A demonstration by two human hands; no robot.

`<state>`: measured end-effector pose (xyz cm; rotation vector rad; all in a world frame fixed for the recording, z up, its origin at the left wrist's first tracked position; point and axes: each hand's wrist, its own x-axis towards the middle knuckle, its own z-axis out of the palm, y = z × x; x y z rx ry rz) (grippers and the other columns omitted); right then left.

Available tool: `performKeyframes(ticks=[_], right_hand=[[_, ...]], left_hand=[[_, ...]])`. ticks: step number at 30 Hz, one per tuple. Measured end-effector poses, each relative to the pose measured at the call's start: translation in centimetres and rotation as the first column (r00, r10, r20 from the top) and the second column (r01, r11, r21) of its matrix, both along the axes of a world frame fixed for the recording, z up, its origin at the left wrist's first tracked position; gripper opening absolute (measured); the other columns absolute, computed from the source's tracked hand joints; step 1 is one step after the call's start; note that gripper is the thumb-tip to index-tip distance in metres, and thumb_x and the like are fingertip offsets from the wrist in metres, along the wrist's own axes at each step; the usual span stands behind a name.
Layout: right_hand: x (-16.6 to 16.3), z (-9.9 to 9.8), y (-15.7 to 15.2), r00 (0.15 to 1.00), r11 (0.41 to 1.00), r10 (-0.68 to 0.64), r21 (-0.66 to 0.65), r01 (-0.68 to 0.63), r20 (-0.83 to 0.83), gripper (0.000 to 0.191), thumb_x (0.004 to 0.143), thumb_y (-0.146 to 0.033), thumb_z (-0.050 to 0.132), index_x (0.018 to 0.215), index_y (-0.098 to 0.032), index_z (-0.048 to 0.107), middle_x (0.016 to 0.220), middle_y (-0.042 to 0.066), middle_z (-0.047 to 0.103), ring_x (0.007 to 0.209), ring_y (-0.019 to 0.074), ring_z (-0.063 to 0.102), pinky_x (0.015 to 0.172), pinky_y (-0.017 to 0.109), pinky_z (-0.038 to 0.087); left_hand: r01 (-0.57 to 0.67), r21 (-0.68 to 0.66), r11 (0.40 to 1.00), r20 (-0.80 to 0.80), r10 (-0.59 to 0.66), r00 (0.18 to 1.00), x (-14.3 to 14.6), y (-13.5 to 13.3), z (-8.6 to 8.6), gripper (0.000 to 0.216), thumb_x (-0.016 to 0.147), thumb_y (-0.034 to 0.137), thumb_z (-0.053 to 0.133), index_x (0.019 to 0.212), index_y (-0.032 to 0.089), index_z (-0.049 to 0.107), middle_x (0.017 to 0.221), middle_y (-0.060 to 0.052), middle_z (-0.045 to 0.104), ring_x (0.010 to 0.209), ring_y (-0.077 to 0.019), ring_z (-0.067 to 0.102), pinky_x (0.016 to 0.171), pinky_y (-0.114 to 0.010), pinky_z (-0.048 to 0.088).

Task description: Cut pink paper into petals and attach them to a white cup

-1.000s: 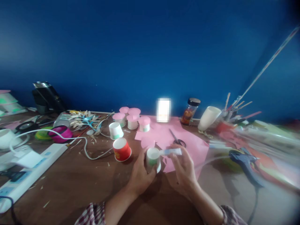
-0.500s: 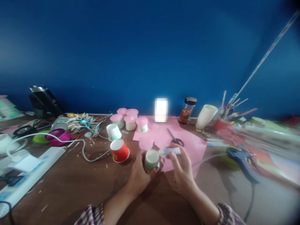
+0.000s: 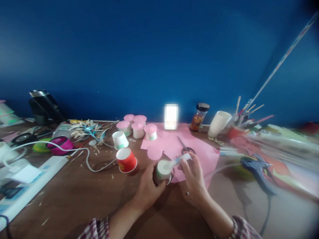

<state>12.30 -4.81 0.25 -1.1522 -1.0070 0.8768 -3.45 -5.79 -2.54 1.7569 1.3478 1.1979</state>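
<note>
My left hand (image 3: 149, 186) is wrapped round a small upside-down paper cup (image 3: 163, 167), whitish with a green patch on its side. Between the fingers and thumb of my right hand (image 3: 194, 179) is a pale glue stick (image 3: 180, 160), slanted so its tip meets the cup's raised base at the right. A pink paper disc (image 3: 155, 152) lies just beyond the cup. Scissors (image 3: 185, 146) rest on the pink paper sheet (image 3: 206, 162), their handles behind my right fingers. To the left stand a red paper cup (image 3: 127, 161) and a white paper cup (image 3: 120, 141), both upside down.
Several cups topped with pink discs (image 3: 151, 128) stand at the back. On the left are a power strip (image 3: 47, 172) with a white cable and a pink tape ring (image 3: 61, 146). A lidded jar (image 3: 198, 118), a white cup (image 3: 219, 122) and a glue gun (image 3: 259, 172) are on the right.
The glue stick has tilted, and its tip has moved from beside the cup's edge onto the base. The cup has shifted slightly to the right with my left hand.
</note>
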Motion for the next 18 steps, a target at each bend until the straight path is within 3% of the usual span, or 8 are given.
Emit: performKeyframes(ticks=[8,18], right_hand=[[-0.22,-0.03,0.01,1.0,1.0,0.006,-0.014,-0.006,-0.003,0.034,0.081,-0.041,0.062,0.106,-0.021,0.049,0.081,0.001,0.06,0.067,0.0157,0.058,0.063,0.031,0.052],[-0.33,-0.34,-0.32,0.997,0.997,0.071,-0.017,-0.071,0.003,0.033,0.083,-0.039,0.061,0.106,-0.021,0.046,0.081,0.002,0.061,0.069,0.017,0.061,0.065,0.033,0.054]], left_hand=[[0.078,0.07,0.994,-0.061,-0.073,0.995,-0.25,-0.26,0.25,0.059,0.069,0.01,0.056,0.125,0.019,0.043,0.119,-0.009,0.059,0.11,-0.0237,0.056,0.095,-0.038,0.043],[0.04,-0.011,0.999,-0.016,-0.04,0.999,0.01,-0.05,-0.09,0.048,0.076,0.024,0.063,0.121,0.021,0.046,0.112,-0.008,0.062,0.103,-0.0239,0.059,0.087,-0.038,0.047]])
